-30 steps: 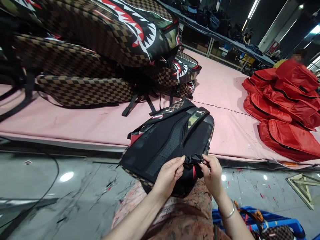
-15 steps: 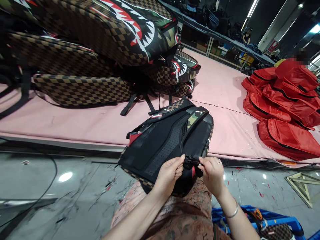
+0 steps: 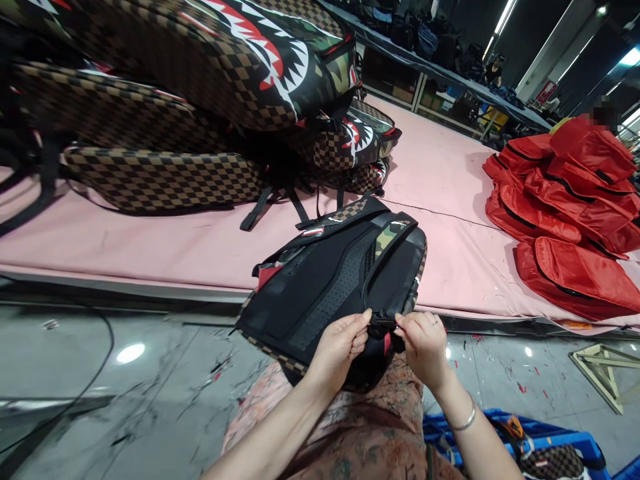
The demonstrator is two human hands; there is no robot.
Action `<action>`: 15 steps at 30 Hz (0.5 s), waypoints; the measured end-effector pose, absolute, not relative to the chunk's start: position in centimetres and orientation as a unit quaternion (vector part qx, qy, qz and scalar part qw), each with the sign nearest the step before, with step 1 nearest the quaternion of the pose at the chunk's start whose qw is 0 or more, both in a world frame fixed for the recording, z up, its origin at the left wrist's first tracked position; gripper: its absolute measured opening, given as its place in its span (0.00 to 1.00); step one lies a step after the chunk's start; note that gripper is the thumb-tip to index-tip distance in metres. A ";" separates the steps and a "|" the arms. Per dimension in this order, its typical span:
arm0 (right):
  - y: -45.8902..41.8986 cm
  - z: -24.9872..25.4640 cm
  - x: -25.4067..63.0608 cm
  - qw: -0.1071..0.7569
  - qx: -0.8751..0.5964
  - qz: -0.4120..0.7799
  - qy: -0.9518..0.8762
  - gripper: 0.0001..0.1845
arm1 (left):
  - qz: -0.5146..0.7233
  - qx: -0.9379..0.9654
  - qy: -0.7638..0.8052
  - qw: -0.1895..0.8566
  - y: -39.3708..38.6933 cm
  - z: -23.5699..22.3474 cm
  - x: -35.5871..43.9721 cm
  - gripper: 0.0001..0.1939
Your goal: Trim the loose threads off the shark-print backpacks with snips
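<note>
A backpack [image 3: 300, 313] lies tilted over the table edge and against my lap, its black padded back facing up. Its shoulder straps [image 3: 391, 243] carry camouflage and brown check panels. My left hand [image 3: 345, 340] is closed in a pinch on a black strap [image 3: 383, 323] at the backpack's near right side. A short way to the right, my right hand [image 3: 425, 343] pinches the same dark strap, which spans the gap between both hands. Small details between the fingertips are too dark to make out.
Several checkered backpacks with shark-mouth prints [image 3: 190, 73] are piled on the pink-covered table [image 3: 440, 260]. Red bags [image 3: 565, 193] are heaped at the right. A blue crate [image 3: 565, 443] stands on the floor at lower right. A metal frame [image 3: 603, 377] is beside the table.
My right hand has shifted very slightly left and up, toward my left hand. The backpack and my left hand stay nearly in place.
</note>
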State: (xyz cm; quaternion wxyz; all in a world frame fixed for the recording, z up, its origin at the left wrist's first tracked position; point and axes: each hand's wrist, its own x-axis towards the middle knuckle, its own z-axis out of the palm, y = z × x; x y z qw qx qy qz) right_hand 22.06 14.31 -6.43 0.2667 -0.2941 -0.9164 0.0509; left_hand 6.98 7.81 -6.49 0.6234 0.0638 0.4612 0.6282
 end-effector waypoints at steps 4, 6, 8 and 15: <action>14.4 -7.0 22.1 0.326 -0.296 0.134 -0.888 0.09 | 0.628 0.060 0.458 0.627 7.8 -6.3 6.9 0.23; 14.5 -7.3 22.0 0.366 -0.314 0.209 -0.851 0.08 | 0.626 0.056 0.451 0.634 7.8 -6.2 6.8 0.23; 14.4 -7.4 21.8 0.386 -0.350 0.288 -0.804 0.08 | 0.626 0.050 0.444 0.639 7.8 -6.1 6.7 0.23; 14.1 -7.4 19.6 0.401 -0.347 0.310 -0.789 0.14 | 0.647 0.005 0.413 0.641 7.9 -6.1 6.7 0.15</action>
